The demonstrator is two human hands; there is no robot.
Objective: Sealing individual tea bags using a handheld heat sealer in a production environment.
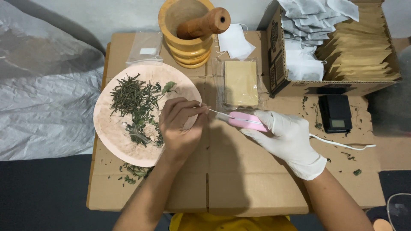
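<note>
At the far left, crumpled grey plastic sheeting (43,94) lies beside the flattened cardboard sheet (239,188) that serves as the worktop; its near half is bare, leaving open room in front of both hands. A pale pink plate (112,132) overhangs the cardboard's left edge, carrying dried green herbs (135,102) and some pale powder, with herb crumbs scattered just below its rim. Behind it lie a clear plastic bag (145,47) and a wooden mortar (185,40) with its pestle (203,23) leaning out.

The bare left hand (182,126) rests over the plate's right rim, fingers pinched closed on a thin strip that meets the tip of the pink handheld tool (244,121). The gloved right hand (289,139) grips that tool's rear, its white cord (342,144) trailing right across the cardboard.

Just behind the tool lies a tan packet in clear wrap (241,83), near a white filter bag (234,42). Rightward, an open cardboard box (295,87) of brown envelopes and white bags crowds the back edge, a small black digital scale (336,113) before it. Dark floor borders the near side.
</note>
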